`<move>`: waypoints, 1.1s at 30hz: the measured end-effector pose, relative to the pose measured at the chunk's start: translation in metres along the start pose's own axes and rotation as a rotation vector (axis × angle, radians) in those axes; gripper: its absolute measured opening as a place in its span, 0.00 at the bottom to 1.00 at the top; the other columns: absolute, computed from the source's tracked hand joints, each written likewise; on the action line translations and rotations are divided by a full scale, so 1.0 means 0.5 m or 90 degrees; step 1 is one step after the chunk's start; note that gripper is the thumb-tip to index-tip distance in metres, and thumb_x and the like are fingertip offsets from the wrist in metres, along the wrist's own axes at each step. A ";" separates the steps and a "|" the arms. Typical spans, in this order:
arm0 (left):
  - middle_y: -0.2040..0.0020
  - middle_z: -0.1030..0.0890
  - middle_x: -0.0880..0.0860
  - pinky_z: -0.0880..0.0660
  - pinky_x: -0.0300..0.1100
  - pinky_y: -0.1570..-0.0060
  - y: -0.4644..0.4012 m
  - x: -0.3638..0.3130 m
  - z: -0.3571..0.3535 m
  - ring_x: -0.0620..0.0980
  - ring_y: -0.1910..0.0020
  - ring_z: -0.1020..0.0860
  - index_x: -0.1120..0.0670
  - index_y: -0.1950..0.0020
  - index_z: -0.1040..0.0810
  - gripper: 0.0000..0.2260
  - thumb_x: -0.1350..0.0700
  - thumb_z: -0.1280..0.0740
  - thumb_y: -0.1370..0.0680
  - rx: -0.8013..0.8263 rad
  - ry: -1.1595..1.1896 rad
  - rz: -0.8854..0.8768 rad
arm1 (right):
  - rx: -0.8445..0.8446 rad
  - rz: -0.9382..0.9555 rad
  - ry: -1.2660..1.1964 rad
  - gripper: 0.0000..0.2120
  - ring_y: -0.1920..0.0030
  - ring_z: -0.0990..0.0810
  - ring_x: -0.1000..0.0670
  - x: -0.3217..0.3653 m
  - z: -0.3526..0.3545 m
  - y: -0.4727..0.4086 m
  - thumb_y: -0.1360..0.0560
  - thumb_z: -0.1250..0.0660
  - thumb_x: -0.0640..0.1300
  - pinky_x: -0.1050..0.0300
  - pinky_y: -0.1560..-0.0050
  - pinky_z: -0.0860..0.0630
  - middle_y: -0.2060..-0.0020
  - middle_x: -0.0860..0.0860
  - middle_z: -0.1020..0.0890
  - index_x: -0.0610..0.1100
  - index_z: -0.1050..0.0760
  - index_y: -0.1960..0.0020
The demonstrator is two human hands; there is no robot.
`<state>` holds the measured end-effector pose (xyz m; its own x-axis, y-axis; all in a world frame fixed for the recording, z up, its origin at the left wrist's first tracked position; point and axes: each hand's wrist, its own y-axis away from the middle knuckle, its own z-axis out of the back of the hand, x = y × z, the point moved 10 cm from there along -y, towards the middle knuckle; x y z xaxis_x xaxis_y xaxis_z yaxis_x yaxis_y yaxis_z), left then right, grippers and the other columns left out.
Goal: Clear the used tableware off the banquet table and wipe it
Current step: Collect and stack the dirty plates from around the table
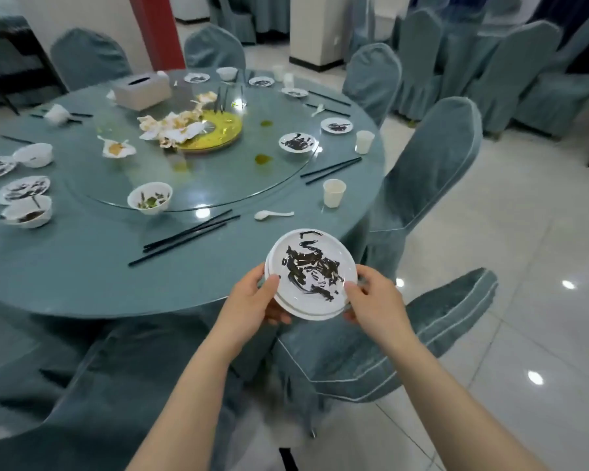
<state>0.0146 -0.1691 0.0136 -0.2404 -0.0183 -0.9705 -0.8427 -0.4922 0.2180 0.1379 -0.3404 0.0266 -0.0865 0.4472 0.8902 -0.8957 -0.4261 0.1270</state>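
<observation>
I hold a small stack of white plates smeared with dark sauce, just off the near edge of the round teal banquet table. My left hand grips the stack's left rim and my right hand grips its right rim, thumbs on top. Still on the table are dirty plates, bowls, paper cups, a white spoon and black chopsticks.
A glass turntable carries a yellow dish, crumpled napkins and a tissue box. Teal-covered chairs ring the table; one chair sits right below the plates. Tiled floor lies to the right.
</observation>
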 end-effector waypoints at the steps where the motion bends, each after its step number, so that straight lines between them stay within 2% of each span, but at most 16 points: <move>1: 0.63 0.16 0.52 0.27 0.37 0.71 -0.008 -0.017 -0.046 0.51 0.69 0.18 0.43 0.44 0.25 0.10 0.53 0.43 0.18 0.017 -0.002 -0.010 | -0.013 0.000 -0.004 0.14 0.72 0.18 0.52 -0.010 0.044 -0.001 0.25 0.39 0.44 0.54 0.68 0.19 0.66 0.55 0.17 0.65 0.27 0.58; 4: 0.63 0.16 0.55 0.26 0.36 0.72 -0.031 -0.059 -0.190 0.51 0.70 0.18 0.45 0.44 0.24 0.10 0.53 0.44 0.18 0.064 -0.029 -0.034 | -0.059 -0.001 -0.022 0.15 0.73 0.19 0.54 -0.051 0.187 -0.009 0.25 0.37 0.40 0.60 0.71 0.20 0.69 0.54 0.17 0.62 0.26 0.56; 6: 0.65 0.16 0.57 0.27 0.35 0.74 -0.045 -0.077 -0.288 0.50 0.72 0.19 0.48 0.44 0.23 0.10 0.54 0.43 0.18 0.087 -0.033 -0.035 | -0.074 -0.001 -0.030 0.15 0.74 0.20 0.55 -0.084 0.285 -0.016 0.26 0.36 0.39 0.56 0.67 0.19 0.71 0.51 0.18 0.60 0.25 0.52; 8: 0.66 0.16 0.57 0.25 0.37 0.73 -0.056 -0.092 -0.376 0.51 0.71 0.19 0.46 0.44 0.23 0.10 0.54 0.43 0.18 0.094 -0.041 -0.044 | -0.083 0.004 -0.033 0.15 0.74 0.20 0.55 -0.114 0.373 -0.024 0.27 0.36 0.38 0.54 0.65 0.19 0.70 0.49 0.18 0.60 0.25 0.53; 11: 0.64 0.16 0.55 0.23 0.44 0.70 -0.076 -0.116 -0.511 0.54 0.69 0.18 0.40 0.46 0.23 0.12 0.55 0.42 0.20 0.082 -0.046 -0.081 | -0.100 -0.001 -0.042 0.15 0.74 0.20 0.54 -0.167 0.507 -0.046 0.28 0.34 0.38 0.58 0.69 0.22 0.71 0.50 0.18 0.59 0.26 0.55; 13: 0.65 0.16 0.56 0.24 0.40 0.72 -0.088 -0.122 -0.596 0.52 0.72 0.20 0.42 0.45 0.22 0.12 0.57 0.41 0.20 0.082 -0.035 -0.083 | -0.111 -0.018 -0.050 0.13 0.74 0.19 0.53 -0.206 0.586 -0.061 0.29 0.34 0.38 0.60 0.71 0.23 0.71 0.50 0.18 0.57 0.25 0.53; 17: 0.67 0.18 0.57 0.24 0.41 0.71 -0.113 -0.130 -0.723 0.51 0.72 0.22 0.48 0.43 0.22 0.11 0.59 0.41 0.20 0.113 -0.009 -0.060 | -0.100 -0.059 -0.060 0.11 0.75 0.20 0.51 -0.274 0.690 -0.073 0.28 0.34 0.40 0.61 0.74 0.27 0.71 0.48 0.17 0.55 0.26 0.54; 21: 0.69 0.18 0.58 0.25 0.38 0.71 -0.157 -0.154 -0.844 0.50 0.73 0.22 0.45 0.42 0.23 0.13 0.60 0.41 0.20 0.153 -0.018 -0.057 | -0.119 -0.096 -0.085 0.10 0.76 0.23 0.52 -0.338 0.793 -0.099 0.28 0.34 0.41 0.64 0.76 0.29 0.73 0.48 0.18 0.55 0.26 0.53; 28: 0.70 0.18 0.58 0.23 0.42 0.71 -0.303 -0.173 -0.969 0.51 0.72 0.21 0.42 0.40 0.25 0.14 0.59 0.40 0.19 0.148 -0.037 -0.049 | -0.159 -0.121 -0.069 0.09 0.72 0.20 0.54 -0.406 0.919 -0.211 0.26 0.35 0.41 0.61 0.68 0.26 0.69 0.49 0.17 0.54 0.24 0.50; 33: 0.70 0.18 0.55 0.27 0.36 0.74 -0.468 -0.218 -1.034 0.48 0.74 0.22 0.42 0.39 0.24 0.14 0.58 0.41 0.20 0.130 -0.021 -0.081 | -0.185 -0.139 -0.030 0.07 0.68 0.19 0.54 -0.435 1.005 -0.347 0.25 0.35 0.43 0.53 0.56 0.22 0.68 0.51 0.16 0.51 0.22 0.49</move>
<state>0.4870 -0.5020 0.0150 -0.1391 0.0631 -0.9883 -0.9462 -0.3028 0.1138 0.5313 -0.7588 0.0308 0.1344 0.4629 0.8761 -0.9779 -0.0810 0.1928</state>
